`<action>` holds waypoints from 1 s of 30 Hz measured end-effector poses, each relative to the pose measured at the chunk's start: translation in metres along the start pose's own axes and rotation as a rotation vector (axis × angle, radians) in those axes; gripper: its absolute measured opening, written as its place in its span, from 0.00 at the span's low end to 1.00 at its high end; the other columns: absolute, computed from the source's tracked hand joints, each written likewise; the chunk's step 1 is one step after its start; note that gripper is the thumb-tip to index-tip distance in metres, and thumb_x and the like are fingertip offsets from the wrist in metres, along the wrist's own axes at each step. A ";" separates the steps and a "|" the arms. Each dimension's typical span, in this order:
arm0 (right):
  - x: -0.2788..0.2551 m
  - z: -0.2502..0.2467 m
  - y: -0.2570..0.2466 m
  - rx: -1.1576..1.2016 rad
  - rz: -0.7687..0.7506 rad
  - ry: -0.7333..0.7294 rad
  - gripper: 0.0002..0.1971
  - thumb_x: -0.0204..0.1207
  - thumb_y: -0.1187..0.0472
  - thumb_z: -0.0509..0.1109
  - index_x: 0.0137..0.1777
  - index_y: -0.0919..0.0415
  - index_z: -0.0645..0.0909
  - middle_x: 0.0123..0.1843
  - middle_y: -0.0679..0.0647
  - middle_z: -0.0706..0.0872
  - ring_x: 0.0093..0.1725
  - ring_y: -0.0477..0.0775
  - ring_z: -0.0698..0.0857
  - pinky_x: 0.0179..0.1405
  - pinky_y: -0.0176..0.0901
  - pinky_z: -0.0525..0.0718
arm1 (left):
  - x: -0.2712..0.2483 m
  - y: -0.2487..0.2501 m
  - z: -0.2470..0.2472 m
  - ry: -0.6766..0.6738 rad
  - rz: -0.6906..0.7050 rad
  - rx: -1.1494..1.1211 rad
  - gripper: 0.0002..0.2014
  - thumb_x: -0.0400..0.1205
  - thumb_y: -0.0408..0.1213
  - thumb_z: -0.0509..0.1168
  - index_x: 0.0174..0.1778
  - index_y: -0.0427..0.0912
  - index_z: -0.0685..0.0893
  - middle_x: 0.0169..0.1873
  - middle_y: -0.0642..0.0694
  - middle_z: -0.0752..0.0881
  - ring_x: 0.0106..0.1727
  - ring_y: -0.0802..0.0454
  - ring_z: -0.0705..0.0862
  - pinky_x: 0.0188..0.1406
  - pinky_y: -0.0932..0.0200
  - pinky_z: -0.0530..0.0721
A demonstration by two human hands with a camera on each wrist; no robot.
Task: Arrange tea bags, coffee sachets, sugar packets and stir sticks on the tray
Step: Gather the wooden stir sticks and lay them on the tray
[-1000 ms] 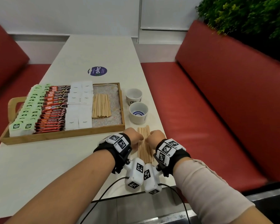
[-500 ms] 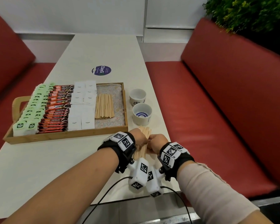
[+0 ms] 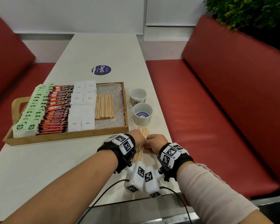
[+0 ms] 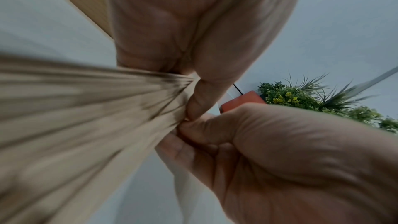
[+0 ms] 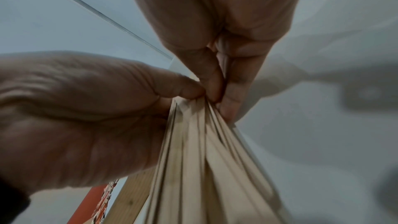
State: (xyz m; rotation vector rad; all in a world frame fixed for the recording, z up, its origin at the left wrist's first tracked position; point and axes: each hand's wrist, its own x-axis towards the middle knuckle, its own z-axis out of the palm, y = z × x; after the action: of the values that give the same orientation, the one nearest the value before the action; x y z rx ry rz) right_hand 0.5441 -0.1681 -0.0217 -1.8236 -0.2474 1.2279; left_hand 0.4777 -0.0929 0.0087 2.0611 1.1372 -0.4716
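**Both hands closed on one bundle of stir sticks at the near edge of the worktop**

The left hand [image 3: 138, 138] and the right hand [image 3: 156, 142] meet just in front of the person, knuckles nearly touching, with a bundle of stir sticks [image 3: 141, 143] clamped between them. The wrist views show the grip plainly: the fingers and thumb of each hand are curled round the bundle and pinch it at about the same spot, so the sticks fan out from that pinch toward the cameras. In the head view the bundle's far ends stick out beyond the hands, and its near ends slant down toward the left wrist.

Just beyond the hands, and to their left, lies the wooden tray [image 3: 66, 136] on the worktop [image 3: 31, 167]. From its left side to its right it holds green tea bags [image 3: 31, 113], red coffee sachets [image 3: 58, 107], white sugar packets [image 3: 82, 107] and a flat row of stir sticks [image 3: 104, 106] on the patterned liner nearest the hands.

Straight beyond the hands, just to the right of the tray, stand two small white cups [image 3: 142, 114], one behind the other; the nearer one is close to the tips of the held bundle.
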 end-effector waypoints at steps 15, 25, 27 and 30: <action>-0.009 0.001 -0.018 -0.076 -0.027 -0.058 0.14 0.76 0.81 0.59 0.47 0.65 0.80 0.41 0.69 0.84 0.34 0.60 0.84 0.47 0.54 0.87 | 0.006 -0.018 -0.004 0.036 0.038 -0.180 0.08 0.78 0.36 0.67 0.48 0.35 0.81 0.42 0.41 0.84 0.41 0.46 0.81 0.34 0.60 0.77; -0.030 0.008 -0.060 -0.157 -0.227 -0.057 0.10 0.77 0.74 0.59 0.41 0.58 0.70 0.33 0.60 0.80 0.29 0.55 0.83 0.27 0.42 0.81 | -0.012 -0.035 -0.020 0.194 0.378 -0.545 0.20 0.72 0.44 0.67 0.59 0.43 0.79 0.48 0.40 0.87 0.48 0.44 0.86 0.57 0.40 0.84; -0.039 0.012 -0.071 -0.191 -0.339 -0.023 0.11 0.68 0.63 0.68 0.44 0.55 0.67 0.39 0.59 0.80 0.35 0.56 0.82 0.28 0.43 0.80 | -0.024 -0.032 -0.025 0.260 0.451 -0.640 0.12 0.80 0.37 0.66 0.59 0.47 0.78 0.51 0.44 0.87 0.52 0.48 0.86 0.59 0.47 0.84; -0.047 0.020 -0.082 -0.204 -0.530 -0.061 0.29 0.54 0.57 0.72 0.57 0.52 0.69 0.53 0.54 0.76 0.44 0.53 0.79 0.33 0.39 0.76 | -0.032 -0.032 -0.029 0.338 0.562 -0.781 0.15 0.83 0.33 0.63 0.66 0.49 0.74 0.57 0.49 0.85 0.57 0.59 0.84 0.59 0.59 0.81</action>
State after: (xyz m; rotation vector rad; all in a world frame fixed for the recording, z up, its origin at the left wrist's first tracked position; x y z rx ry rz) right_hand 0.5290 -0.1376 0.0688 -1.7328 -0.8575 0.9039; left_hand 0.4326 -0.0787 0.0346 1.6544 0.6910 0.5400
